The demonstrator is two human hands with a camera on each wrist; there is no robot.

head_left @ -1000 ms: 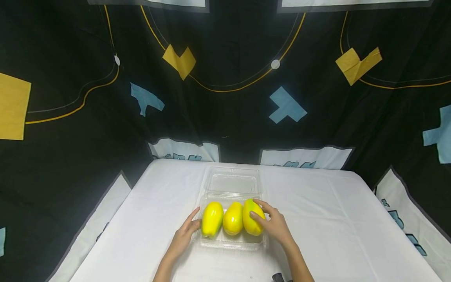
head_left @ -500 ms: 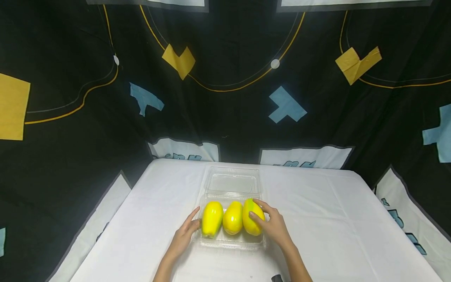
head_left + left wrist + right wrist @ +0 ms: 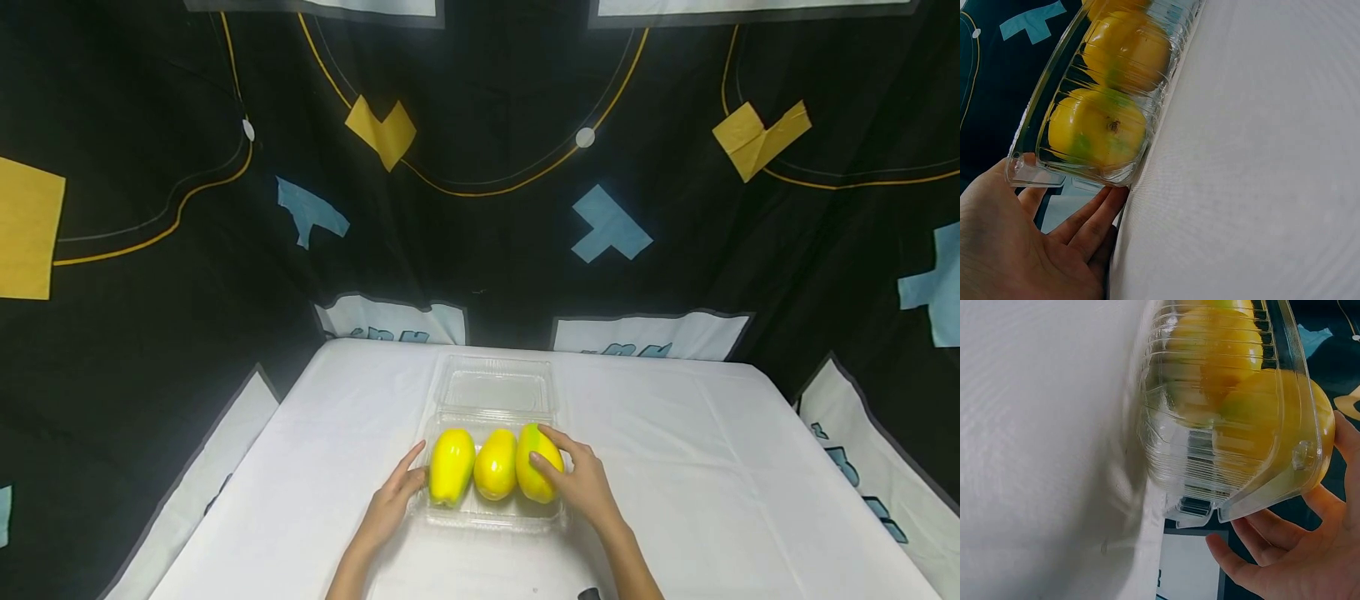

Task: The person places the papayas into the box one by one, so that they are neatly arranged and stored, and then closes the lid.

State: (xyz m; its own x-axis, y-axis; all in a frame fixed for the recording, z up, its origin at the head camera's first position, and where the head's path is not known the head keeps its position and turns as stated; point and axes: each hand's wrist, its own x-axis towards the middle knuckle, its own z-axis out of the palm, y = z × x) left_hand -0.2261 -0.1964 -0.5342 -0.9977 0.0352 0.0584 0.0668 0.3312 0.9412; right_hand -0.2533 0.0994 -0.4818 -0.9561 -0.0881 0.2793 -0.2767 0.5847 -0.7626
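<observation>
Three glossy yellow mango-like fruits lie side by side in a clear plastic clamshell container [image 3: 491, 521], its lid [image 3: 495, 387] folded back. My right hand [image 3: 588, 479] holds the right fruit [image 3: 538, 464] between thumb and fingers. That fruit leans over the rim in the right wrist view and has a greenish top. My left hand [image 3: 390, 500] rests along the container's left side, with straight fingertips right at its wall in the left wrist view. Nearest to it are the left fruit [image 3: 452, 467] and then the middle fruit [image 3: 495, 465].
A white-covered table [image 3: 675, 467] spreads around the container. Black cloth [image 3: 480, 250] with yellow and blue patches hangs behind and to the sides. A small dark object [image 3: 588, 594] shows at the bottom edge, beside the right forearm.
Both hands, the fruits and the container keep nearly the same positions. The small dark object beside the right forearm sits lower, with less of it in view.
</observation>
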